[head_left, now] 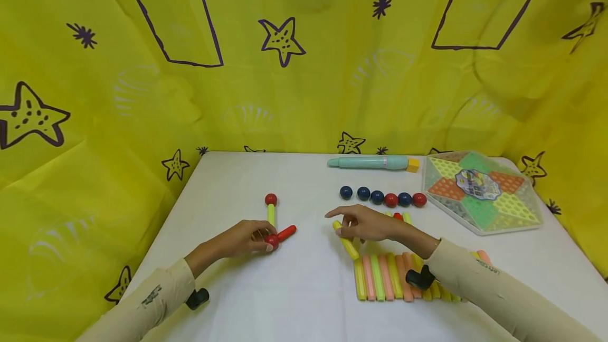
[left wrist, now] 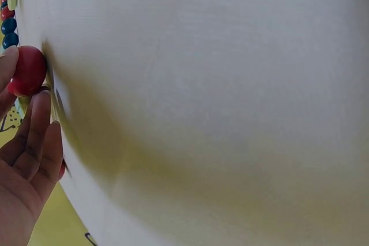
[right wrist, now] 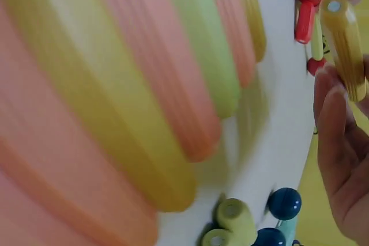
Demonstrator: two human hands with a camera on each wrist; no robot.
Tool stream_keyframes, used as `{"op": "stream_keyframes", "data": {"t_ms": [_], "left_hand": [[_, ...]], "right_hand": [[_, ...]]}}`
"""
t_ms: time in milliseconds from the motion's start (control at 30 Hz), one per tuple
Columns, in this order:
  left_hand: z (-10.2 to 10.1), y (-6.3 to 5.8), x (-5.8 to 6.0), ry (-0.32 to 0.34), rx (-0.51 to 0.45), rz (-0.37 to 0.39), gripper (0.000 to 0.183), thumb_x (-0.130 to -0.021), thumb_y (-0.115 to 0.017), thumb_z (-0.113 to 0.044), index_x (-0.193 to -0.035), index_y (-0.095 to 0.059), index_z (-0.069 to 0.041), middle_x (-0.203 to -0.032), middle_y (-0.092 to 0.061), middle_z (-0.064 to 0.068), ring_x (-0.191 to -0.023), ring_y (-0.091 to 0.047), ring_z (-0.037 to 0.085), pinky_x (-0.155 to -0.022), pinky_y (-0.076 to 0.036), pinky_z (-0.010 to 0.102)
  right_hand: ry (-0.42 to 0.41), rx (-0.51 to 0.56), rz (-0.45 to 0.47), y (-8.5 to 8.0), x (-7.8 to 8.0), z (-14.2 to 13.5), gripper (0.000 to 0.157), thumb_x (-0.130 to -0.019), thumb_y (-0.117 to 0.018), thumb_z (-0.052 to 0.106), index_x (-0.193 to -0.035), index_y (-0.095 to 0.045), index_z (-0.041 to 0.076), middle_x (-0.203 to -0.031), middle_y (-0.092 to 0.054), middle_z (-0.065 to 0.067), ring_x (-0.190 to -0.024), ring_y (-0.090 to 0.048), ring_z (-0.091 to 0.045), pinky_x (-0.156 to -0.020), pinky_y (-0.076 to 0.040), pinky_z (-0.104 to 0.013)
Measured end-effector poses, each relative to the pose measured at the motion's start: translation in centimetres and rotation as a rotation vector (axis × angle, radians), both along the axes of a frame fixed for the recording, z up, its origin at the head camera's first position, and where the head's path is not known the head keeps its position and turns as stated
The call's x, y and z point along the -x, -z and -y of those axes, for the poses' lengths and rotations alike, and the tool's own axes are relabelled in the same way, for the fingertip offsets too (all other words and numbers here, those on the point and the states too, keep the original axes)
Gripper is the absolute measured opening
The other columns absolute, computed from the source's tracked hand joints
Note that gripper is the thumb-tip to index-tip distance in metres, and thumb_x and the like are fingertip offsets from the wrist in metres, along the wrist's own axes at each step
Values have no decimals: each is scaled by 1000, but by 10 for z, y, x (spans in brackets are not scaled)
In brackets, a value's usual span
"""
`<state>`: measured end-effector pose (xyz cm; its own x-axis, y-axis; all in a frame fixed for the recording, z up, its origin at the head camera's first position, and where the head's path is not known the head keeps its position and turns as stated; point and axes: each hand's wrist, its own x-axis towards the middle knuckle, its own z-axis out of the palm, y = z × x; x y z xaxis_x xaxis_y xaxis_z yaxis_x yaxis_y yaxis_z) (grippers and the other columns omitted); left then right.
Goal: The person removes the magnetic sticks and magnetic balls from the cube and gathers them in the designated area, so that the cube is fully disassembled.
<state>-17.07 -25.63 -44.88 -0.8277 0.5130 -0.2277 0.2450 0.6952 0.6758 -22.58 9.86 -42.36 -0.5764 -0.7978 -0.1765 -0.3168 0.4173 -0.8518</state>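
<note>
My left hand (head_left: 243, 238) grips a red ball (head_left: 272, 242) between thumb and fingers, low over the white table. A red stick (head_left: 287, 233) sticks out to the ball's right. From the same ball a yellow-green stick (head_left: 271, 214) runs away from me to a second red ball (head_left: 271, 199). In the left wrist view the held ball (left wrist: 30, 71) shows between the fingertips. My right hand (head_left: 369, 224) pinches a yellow stick (head_left: 350, 247), tilted, above the row of sticks. A round metallic spot marks the end of that yellow stick (right wrist: 343, 44) in the right wrist view.
Yellow, pink and green sticks (head_left: 377, 278) lie in a row, partly under my right forearm. Behind are several blue and red balls (head_left: 377, 197), a teal pen-like tube (head_left: 368, 162), a small yellow block (head_left: 412, 165) and a hexagonal game board (head_left: 480, 220). A yellow curtain (head_left: 304, 99) encloses the table.
</note>
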Motion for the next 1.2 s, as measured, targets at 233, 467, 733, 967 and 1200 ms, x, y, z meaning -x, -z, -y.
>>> {"op": "stream_keyframes", "data": {"t_ms": [233,467,733,967,1200], "left_hand": [[-1,-1,-1,26,12,-27,29,-92,-74,-24,-118,-66,-15,-100,-66,-7,-96,-61,13,-83,-52,26],[-5,-2,-1,15,22,-2,29,-92,-74,-22,-119,-65,-14,-102,-66,-5,-97,-60,13,-85,-53,29],[-5,-2,0,18,38,-6,29,-92,-74,-22,-119,-65,-16,-102,-66,-6,-98,-60,12,-87,-53,29],[-4,0,0,19,33,-8,29,-92,-74,-24,-119,-65,-16,-102,-66,-7,-99,-60,12,-87,-53,29],[-6,0,-1,19,34,-17,31,-92,-74,-26,-120,-63,-17,-102,-67,-6,-97,-61,12,-85,-53,28]], "right_hand": [[17,-16,18,10,-3,-14,26,-98,-65,17,-118,-63,1,-79,-61,-2,-65,-57,-26,-56,-47,-23],[-28,-27,50,17,-10,-16,19,-98,-65,16,-112,-65,3,-78,-60,-2,-70,-57,-19,-62,-47,-22],[-65,-101,-64,22,-9,-17,7,-93,-73,21,-98,-72,15,-80,-59,5,-74,-54,-10,-66,-46,-21],[-79,-173,-116,21,-10,-12,8,-91,-76,27,-92,-73,20,-76,-56,9,-73,-52,-8,-65,-42,-21],[-106,-201,-140,19,-9,-9,10,-87,-79,27,-91,-76,18,-73,-56,10,-69,-50,-5,-62,-40,-20]]}}
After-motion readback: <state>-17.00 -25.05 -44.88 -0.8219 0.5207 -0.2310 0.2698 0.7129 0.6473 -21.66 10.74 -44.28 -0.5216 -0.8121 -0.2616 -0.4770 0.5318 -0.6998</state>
